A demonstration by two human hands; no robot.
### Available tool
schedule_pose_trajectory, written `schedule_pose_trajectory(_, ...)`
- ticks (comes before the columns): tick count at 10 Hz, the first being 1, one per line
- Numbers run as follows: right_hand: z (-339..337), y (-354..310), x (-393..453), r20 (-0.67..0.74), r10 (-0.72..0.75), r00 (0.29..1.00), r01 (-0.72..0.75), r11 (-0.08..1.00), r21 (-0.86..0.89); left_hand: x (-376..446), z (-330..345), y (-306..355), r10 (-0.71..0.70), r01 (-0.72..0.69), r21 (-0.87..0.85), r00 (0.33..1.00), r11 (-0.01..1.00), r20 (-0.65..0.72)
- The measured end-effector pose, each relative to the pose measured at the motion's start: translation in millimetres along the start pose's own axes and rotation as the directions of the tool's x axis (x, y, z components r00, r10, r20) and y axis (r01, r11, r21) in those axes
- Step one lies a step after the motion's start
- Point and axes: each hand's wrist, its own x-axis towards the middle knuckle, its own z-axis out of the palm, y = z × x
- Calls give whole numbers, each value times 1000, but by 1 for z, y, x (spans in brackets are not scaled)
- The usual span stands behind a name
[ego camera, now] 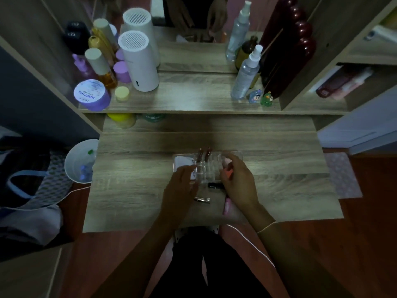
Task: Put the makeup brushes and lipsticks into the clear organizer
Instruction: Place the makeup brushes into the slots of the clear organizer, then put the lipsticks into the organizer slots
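Observation:
The clear organizer stands on the wooden desk, just beyond my hands. Two brown-tipped brushes or tubes stand upright in its far compartments. My right hand is curled around a pink-orange lipstick at the organizer's right side. My left hand rests against the organizer's left front with fingers spread. A black lipstick lies on the desk between my hands. A small silver lipstick lies nearer to me. A pink tube lies partly under my right wrist.
A raised shelf behind holds a white cylinder device, a purple jar, bottles, spray bottles and small figurines. A mirror stands at the back. A white bin sits left of the desk.

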Motion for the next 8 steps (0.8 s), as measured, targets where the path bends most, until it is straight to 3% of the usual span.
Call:
schedule_pose_trajectory(1, -2, 9, -17, -26, 43, 999, -44, 998, -39, -18, 12, -5, 87, -99, 80, 986, 992, 142)
schedule_pose_trajectory(3, 4, 35, -49, -26, 229, 973, -230, 973, -31, -34, 32, -17, 267, -333, 210, 920, 919, 288)
schedule_pose_trajectory(4, 11, 47, -60, 3, 343, 939, -342, 939, -24, -35, 38, -22, 243, -349, 246, 894, 904, 376)
schedule_pose_trajectory(6, 23, 51, -65, 59, 430, 901, -427, 902, -60, -26, 47, -17, 198, -332, 275, 886, 902, 420)
schedule_pose_trajectory(8, 27, 47, -56, 65, 437, 897, -431, 898, -90, -19, 52, -9, 65, -133, 157, 923, 979, 380)
